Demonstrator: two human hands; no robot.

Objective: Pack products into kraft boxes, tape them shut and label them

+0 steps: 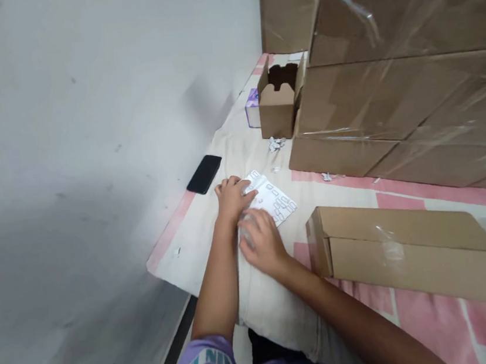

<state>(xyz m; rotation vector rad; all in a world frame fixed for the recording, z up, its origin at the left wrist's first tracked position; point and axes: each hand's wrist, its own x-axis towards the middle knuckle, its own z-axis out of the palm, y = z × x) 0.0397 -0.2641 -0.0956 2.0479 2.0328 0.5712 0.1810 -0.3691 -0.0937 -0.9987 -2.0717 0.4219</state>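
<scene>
A white sheet of paper (276, 192) printed with small outlined boxes lies at an angle on the bed-like surface, with a crease across its upper part. My left hand (233, 200) rests over the paper's left edge, open, its thumb and fingers spread. Just nearer to me, my right hand (263, 243) is closed, its fingers curled at the paper's lower left edge. Those fingertips are slightly blurred, and whatever lies between them cannot be made out. Beyond my left hand, apart from it, lies a black phone (204, 174).
Stacked, taped cartons (410, 96) rise at the right. A long cardboard box (409, 238) sits right of my forearm. An opened carton (277, 110) stands at the back beside a purple-white box (252, 110). Crumpled paper scraps (276, 143) lie near it. A wall (87, 136) borders the left.
</scene>
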